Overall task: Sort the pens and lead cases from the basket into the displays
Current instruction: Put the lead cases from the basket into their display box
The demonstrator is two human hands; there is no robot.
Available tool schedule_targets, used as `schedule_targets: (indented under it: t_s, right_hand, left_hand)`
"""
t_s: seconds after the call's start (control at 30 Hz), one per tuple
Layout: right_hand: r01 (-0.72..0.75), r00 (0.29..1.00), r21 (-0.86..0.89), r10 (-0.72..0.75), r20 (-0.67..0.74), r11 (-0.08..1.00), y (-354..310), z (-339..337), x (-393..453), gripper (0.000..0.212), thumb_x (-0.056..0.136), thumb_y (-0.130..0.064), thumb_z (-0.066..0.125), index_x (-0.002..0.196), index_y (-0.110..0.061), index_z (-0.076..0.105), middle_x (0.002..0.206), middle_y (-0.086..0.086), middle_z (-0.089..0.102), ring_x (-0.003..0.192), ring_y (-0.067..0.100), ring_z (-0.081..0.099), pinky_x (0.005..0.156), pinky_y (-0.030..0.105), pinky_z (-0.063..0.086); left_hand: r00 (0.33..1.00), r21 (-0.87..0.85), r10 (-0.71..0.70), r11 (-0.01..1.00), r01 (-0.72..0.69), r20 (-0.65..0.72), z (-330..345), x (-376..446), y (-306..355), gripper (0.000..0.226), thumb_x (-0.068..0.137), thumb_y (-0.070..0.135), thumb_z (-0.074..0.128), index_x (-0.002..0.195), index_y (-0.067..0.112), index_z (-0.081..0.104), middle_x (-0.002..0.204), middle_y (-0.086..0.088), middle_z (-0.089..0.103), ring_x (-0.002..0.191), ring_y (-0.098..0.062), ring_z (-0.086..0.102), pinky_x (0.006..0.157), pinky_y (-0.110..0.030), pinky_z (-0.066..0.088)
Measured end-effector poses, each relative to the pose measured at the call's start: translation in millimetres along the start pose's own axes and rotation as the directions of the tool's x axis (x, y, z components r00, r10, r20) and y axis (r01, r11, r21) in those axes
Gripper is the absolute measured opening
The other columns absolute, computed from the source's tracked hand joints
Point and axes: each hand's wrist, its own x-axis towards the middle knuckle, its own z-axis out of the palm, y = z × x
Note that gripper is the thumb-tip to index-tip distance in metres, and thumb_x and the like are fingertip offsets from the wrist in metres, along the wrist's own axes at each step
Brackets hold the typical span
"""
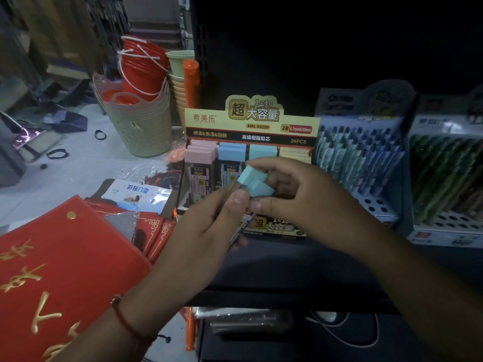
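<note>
Two hands on the job: left hand (209, 218) and right hand (287, 194) together pinch teal-capped lead cases (254, 184), held just in front of the lead display (251, 142) on the shelf. Step looks like separating them for slotting; next move needs the teal column, between blue and yellow. Case count unclear behind fingers. Pen displays (358, 158) further right are dim; basket not identifiable.

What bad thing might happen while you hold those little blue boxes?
Both hands, the left hand and the right hand, pinch two teal-capped lead cases at once, so one might slip and fall onto the dark shelf. The lead display has pink, blue, teal and yellow columns, so a case might land in the wrong colour. The dim light makes that easier.
</note>
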Motion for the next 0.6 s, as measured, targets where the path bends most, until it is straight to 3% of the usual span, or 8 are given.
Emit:
schedule_targets:
  t_s: [0.17, 0.37, 0.6]
  right_hand:
    - [-0.006, 1.000, -0.039, 0.005, -0.022, 0.999, 2.1, -5.0, 1.9, 0.048, 0.080, -0.029, 0.081, 0.122, -0.042, 0.062, 0.098, -0.010, 0.071, 0.095, 0.001, 0.069, 0.093, 0.035, 0.055]
    - [0.002, 0.995, -0.080, -0.010, -0.098, 0.997, 8.6, -12.4, 7.3, 0.023, 0.084, -0.033, 0.075, 0.104, -0.044, 0.068, 0.096, -0.010, 0.073, 0.087, 0.009, 0.071, 0.084, 0.047, 0.058]
    - [0.007, 0.982, -0.120, -0.029, -0.185, 0.993, 5.7, -20.1, 12.3, 0.021, 0.087, -0.033, 0.072, 0.107, -0.039, 0.070, 0.095, -0.008, 0.073, 0.083, 0.014, 0.071, 0.076, 0.048, 0.059]
  left_hand:
    - [1.000, -0.006, -0.003, 1.000, 0.003, 0.008, 3.5, 3.4, 3.9, 0.033, 0.093, 0.051, 0.039, 0.108, 0.040, 0.066, 0.093, 0.007, 0.070, 0.078, -0.015, 0.070, 0.061, -0.022, 0.054]
    - [0.999, 0.083, 0.038, 0.996, -0.035, -0.030, -5.3, 0.0, -0.8, 0.032, 0.097, 0.044, 0.036, 0.103, 0.036, 0.066, 0.093, 0.017, 0.070, 0.082, 0.001, 0.066, 0.062, -0.011, 0.048]
    - [0.999, 0.181, 0.047, 0.982, -0.042, -0.020, -17.9, 3.3, -13.0, 0.028, 0.100, 0.044, 0.036, 0.099, 0.044, 0.064, 0.079, 0.004, 0.069, 0.067, -0.013, 0.065, 0.061, -0.026, 0.053]
